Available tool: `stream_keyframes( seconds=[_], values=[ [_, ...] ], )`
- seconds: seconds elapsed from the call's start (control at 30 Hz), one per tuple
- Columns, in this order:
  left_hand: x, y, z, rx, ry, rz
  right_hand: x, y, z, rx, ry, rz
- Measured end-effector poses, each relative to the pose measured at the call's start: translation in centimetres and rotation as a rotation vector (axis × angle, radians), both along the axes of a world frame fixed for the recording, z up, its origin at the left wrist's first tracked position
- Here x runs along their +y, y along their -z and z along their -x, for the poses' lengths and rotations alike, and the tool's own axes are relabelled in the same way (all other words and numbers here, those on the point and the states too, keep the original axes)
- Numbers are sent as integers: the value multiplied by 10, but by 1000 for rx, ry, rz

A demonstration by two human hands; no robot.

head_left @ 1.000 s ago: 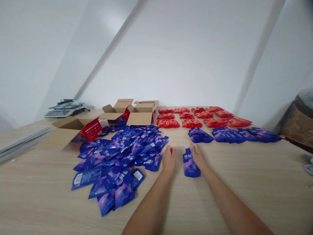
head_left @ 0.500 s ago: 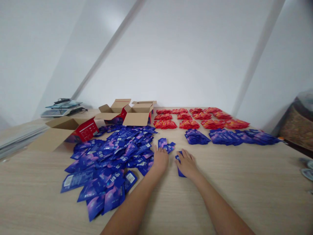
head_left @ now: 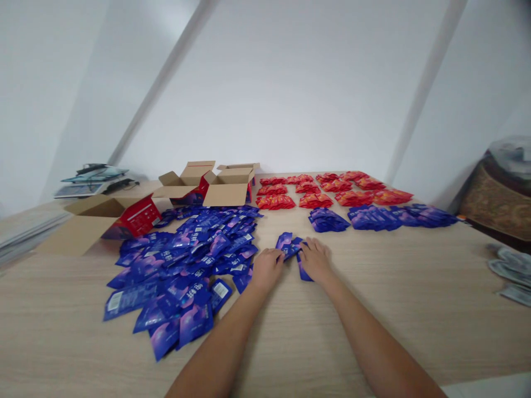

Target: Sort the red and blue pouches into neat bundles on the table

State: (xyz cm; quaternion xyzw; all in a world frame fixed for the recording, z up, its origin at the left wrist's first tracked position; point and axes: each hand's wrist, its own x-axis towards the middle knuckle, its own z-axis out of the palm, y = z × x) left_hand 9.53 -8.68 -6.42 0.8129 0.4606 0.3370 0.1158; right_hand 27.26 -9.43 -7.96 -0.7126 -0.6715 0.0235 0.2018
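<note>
My left hand (head_left: 267, 270) has its fingers curled at the near edge of a blue packet (head_left: 285, 242) on the table. Just right of it, my right hand (head_left: 316, 260) is closed over another blue packet (head_left: 305, 271), partly covered by the fingers. The two packets meet between the hands, overlapping. Left of my left hand spreads a large loose pile of blue packets (head_left: 194, 249), some with white barcode labels. Beyond my right hand lies a small stack of blue packets (head_left: 327, 220).
Further right is a row of blue packet stacks (head_left: 373, 218). Behind are rows of red packet bundles (head_left: 315, 200). Open cardboard boxes (head_left: 226, 194) stand at the back left, one nearer box (head_left: 93, 226) tilted. A patterned bag (head_left: 498, 199) and papers (head_left: 514, 271) are at the right.
My right hand has brought its packet up against the packets by my left hand. The left fingers have drawn back to the packets' near edge. The view has shifted slightly.
</note>
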Motion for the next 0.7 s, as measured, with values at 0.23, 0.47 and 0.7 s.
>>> stream_keyframes(
  seconds=[0.23, 0.47, 0.7],
  values=[
    [3, -15, 10, -278, 145, -168, -7, -26, -3, 244, -188, -470],
    [-11, -32, 1, -705, 294, 9, -18, -44, 4, 872, -523, -12],
    [-3, -24, -16, -1319, 226, 560, -15, -25, 25, 1111, -527, 178]
  ],
)
